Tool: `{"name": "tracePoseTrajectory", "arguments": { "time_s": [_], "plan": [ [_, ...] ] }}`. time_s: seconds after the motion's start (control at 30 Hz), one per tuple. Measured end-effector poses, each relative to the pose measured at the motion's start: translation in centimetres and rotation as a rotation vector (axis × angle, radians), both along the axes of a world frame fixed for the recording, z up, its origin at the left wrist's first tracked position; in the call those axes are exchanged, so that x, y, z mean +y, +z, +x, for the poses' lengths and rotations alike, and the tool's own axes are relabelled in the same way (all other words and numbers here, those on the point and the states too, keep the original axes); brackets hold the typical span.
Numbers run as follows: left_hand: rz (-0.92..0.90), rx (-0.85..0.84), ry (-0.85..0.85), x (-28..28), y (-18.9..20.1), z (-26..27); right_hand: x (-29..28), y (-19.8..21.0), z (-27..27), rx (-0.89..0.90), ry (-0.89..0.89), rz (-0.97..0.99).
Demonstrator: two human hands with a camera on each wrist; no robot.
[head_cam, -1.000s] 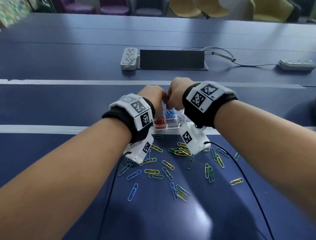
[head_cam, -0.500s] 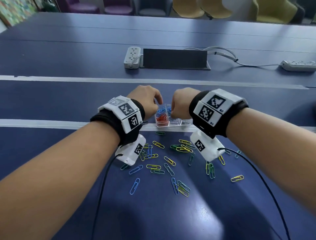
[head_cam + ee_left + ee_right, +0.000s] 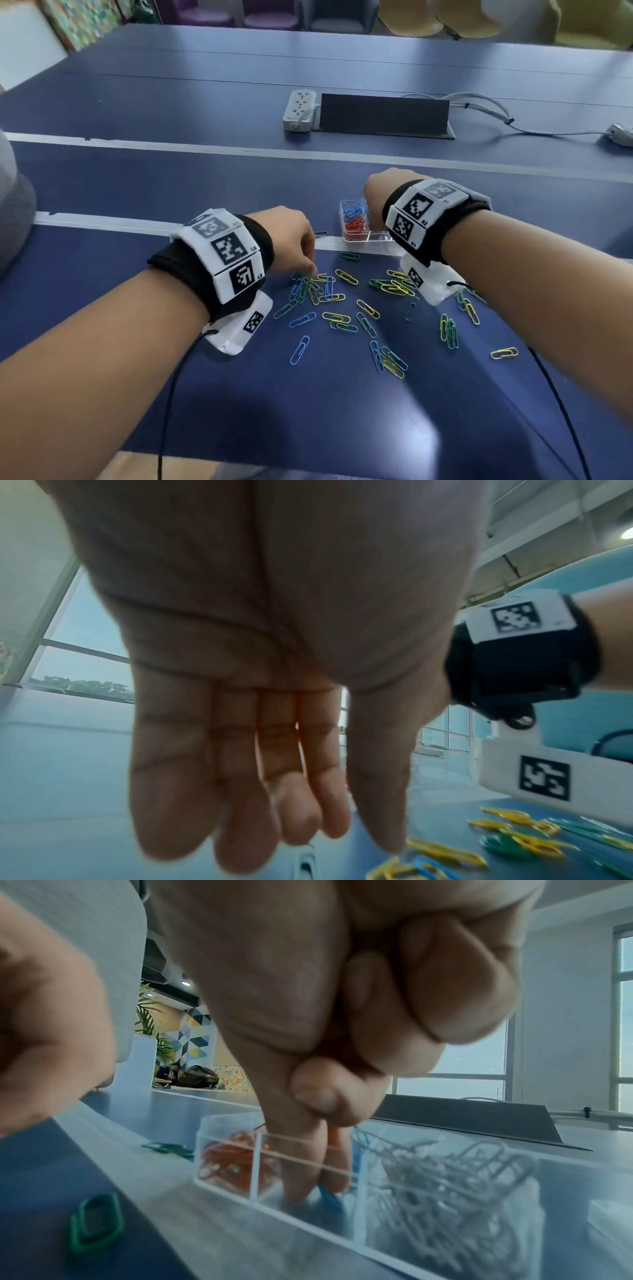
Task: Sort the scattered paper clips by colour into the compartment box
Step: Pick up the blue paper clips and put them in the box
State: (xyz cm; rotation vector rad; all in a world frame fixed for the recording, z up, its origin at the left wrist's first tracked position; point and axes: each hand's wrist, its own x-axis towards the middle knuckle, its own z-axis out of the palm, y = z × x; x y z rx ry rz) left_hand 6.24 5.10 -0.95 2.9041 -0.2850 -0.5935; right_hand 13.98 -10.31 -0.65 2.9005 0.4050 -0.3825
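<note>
A clear compartment box point(image 3: 358, 238) sits on the pale strip of the blue table. It holds red clips point(image 3: 356, 226) and blue clips point(image 3: 352, 209). In the right wrist view silver clips point(image 3: 445, 1180) fill the compartment beside them. My right hand point(image 3: 318, 1191) reaches into the box point(image 3: 254, 1167); thumb and forefinger pinch a blue paper clip point(image 3: 330, 1199), the other fingers curled. In the head view my right hand point(image 3: 375, 202) covers the box's right side. My left hand point(image 3: 310, 270) hovers over the scattered clips point(image 3: 329, 291); its fingers point(image 3: 301, 818) are straight and hold nothing.
Yellow, green and blue clips point(image 3: 376, 342) lie spread across the table in front of the box; one green clip point(image 3: 95, 1223) lies near its left end. Behind are a power strip point(image 3: 299, 109) and a dark cable-box flap point(image 3: 383, 114). Sensor cables trail from both wrists.
My left hand has drawn back from the box, leftwards and down to the loose clips. My right hand stays at the box, lowered into it. The view has swung left.
</note>
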Motion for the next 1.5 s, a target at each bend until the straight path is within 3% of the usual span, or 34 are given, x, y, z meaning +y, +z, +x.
{"name": "tracePoseTrajectory", "arguments": {
  "time_s": [0.27,0.6,0.7,0.8,0.97,1.17,1.37,1.5],
  "plan": [
    [0.098,-0.04,0.057,-0.3,-0.5,-2.3,-0.4,1.1,1.1,0.073,-0.074,0.03],
    [0.142,-0.073,0.113,-0.8,-0.6,-3.5,-0.9,0.6,0.5,-0.089,-0.015,0.123],
    [0.156,-0.08,0.119,-1.0,-0.8,-3.9,-0.2,1.1,-1.8,-0.103,0.086,0.167],
    [0.167,-0.099,0.121,-0.9,-0.8,-3.9,1.5,1.2,-5.5,0.018,0.292,0.223],
    [0.179,-0.126,0.134,-1.1,-0.8,-3.9,3.1,0.3,-8.7,0.155,0.504,0.08],
    [0.137,-0.059,0.206,-1.1,-0.8,-4.4,2.4,0.2,-9.3,0.094,0.515,0.063],
    [0.111,-0.019,0.208,-1.3,-0.8,-4.7,-0.4,1.2,-10.7,0.14,0.43,0.314],
    [0.103,-0.019,0.173,-1.2,-1.0,-4.6,-3.0,1.2,-13.4,0.216,0.32,0.35]
  ]
}}
